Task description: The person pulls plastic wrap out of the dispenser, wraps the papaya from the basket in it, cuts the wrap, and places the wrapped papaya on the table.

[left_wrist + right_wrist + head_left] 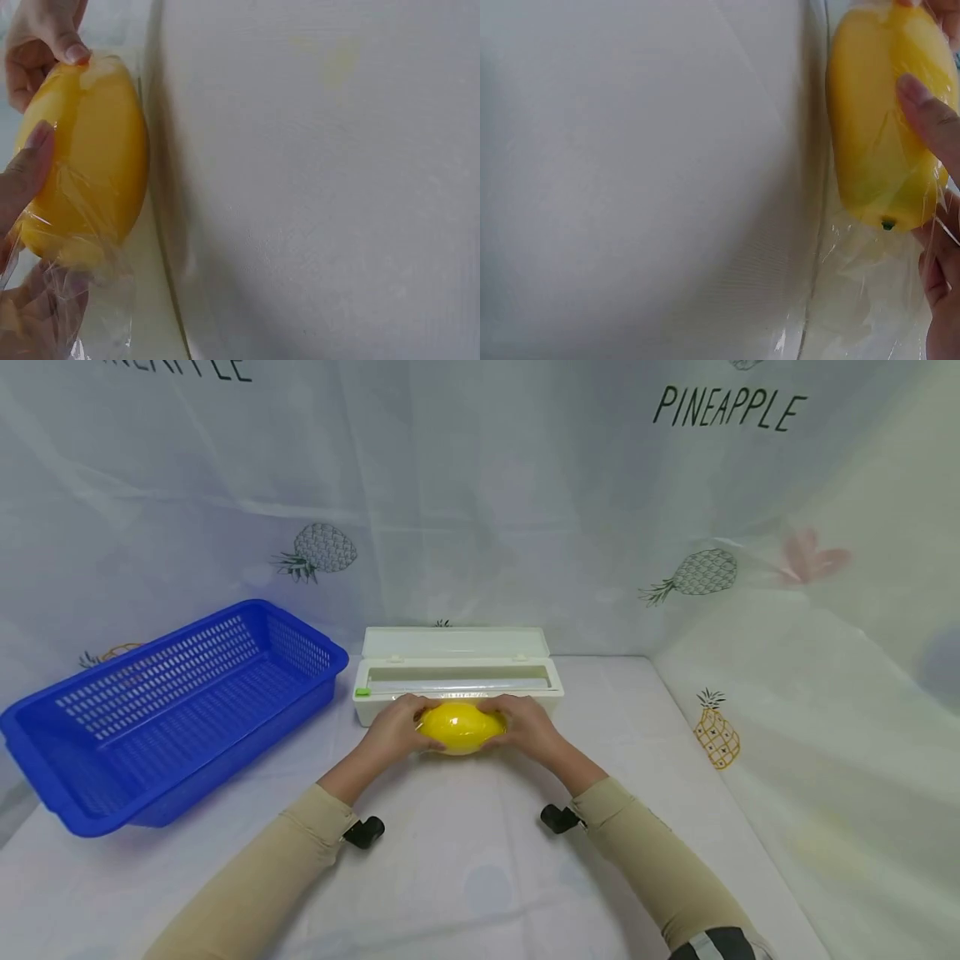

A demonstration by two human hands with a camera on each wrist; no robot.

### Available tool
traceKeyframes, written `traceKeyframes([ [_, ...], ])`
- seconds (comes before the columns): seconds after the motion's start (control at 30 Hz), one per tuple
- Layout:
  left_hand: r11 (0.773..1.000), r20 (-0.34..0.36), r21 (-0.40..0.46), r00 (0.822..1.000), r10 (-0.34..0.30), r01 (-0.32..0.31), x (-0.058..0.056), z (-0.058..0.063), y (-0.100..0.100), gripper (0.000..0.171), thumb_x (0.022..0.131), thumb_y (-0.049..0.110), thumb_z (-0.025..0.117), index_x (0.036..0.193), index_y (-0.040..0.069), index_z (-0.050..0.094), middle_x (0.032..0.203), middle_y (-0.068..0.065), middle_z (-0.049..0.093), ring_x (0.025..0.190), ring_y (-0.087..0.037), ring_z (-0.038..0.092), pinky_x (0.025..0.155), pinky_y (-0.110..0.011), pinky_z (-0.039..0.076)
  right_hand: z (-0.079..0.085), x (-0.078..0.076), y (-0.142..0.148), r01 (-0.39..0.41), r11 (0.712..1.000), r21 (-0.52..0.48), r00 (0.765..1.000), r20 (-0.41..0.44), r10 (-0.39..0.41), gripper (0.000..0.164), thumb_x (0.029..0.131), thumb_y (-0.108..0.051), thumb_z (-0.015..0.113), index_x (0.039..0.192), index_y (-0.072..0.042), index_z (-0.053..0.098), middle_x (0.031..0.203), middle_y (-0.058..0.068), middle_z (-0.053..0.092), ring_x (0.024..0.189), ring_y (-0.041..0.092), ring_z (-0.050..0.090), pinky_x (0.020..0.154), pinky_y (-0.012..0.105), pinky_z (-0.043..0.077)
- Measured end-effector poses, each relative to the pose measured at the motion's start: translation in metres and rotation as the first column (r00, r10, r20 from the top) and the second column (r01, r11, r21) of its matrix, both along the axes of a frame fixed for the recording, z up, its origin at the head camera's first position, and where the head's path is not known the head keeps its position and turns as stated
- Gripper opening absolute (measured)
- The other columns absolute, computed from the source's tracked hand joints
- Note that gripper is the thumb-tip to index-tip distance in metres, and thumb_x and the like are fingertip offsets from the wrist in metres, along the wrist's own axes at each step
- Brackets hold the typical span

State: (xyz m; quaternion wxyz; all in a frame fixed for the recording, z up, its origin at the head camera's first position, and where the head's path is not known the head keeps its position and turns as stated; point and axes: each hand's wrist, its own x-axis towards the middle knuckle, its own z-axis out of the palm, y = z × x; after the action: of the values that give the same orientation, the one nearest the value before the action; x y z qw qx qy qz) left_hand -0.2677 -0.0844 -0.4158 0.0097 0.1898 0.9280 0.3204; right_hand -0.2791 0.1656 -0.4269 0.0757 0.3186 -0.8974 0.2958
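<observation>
Both hands grip a smooth yellow oval fruit point(462, 727) from its two ends, just in front of a white cling film dispenser point(553, 680). My left hand point(396, 727) holds the left end, thumb pressed on the near side and fingers curled behind. Mirroring it, my right hand point(529, 727) clasps the right end. Clear cling film point(105, 307) lies over the fruit and bunches around the left fingers in the left wrist view. In the right wrist view, film point(862, 281) also hangs past the end with a small dark green stem spot point(888, 223).
The dispenser's lid point(455, 642) stands raised, and a small green piece point(363, 692) sits at its left front. To the left is a blue slotted plastic basket point(225, 758). A pineapple-printed cloth point(480, 527) hangs behind and at the right of the white-covered table point(450, 893).
</observation>
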Motion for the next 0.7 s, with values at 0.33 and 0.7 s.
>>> traceKeyframes([
  [0.33,0.998,-0.007,0.04,0.999,-0.04,0.04,0.003,-0.006,-0.003,0.075,0.066,0.02,0.092,0.13,0.0,0.059,0.127,-0.015,0.059,0.118,-0.033,0.053,0.105,-0.046,0.039,-0.002,0.007,-0.01,0.043,0.994,0.102,0.999,-0.025,-0.041,0.06,0.066,-0.02,0.092,0.117,-0.004,0.066,0.117,0.006,0.067,0.112,0.023,0.059,0.101,0.036,0.044],
  [0.7,0.999,0.063,0.006,0.997,-0.041,0.041,0.007,0.003,-0.003,0.071,0.075,0.032,0.086,0.136,0.009,0.057,0.128,-0.012,0.054,0.117,-0.029,0.05,0.106,-0.046,0.038,0.018,0.02,-0.02,0.091,0.985,0.149,0.994,0.05,-0.1,0.046,0.076,-0.029,0.085,0.109,-0.003,0.065,0.125,0.011,0.056,0.119,0.029,0.048,0.105,0.039,0.038],
])
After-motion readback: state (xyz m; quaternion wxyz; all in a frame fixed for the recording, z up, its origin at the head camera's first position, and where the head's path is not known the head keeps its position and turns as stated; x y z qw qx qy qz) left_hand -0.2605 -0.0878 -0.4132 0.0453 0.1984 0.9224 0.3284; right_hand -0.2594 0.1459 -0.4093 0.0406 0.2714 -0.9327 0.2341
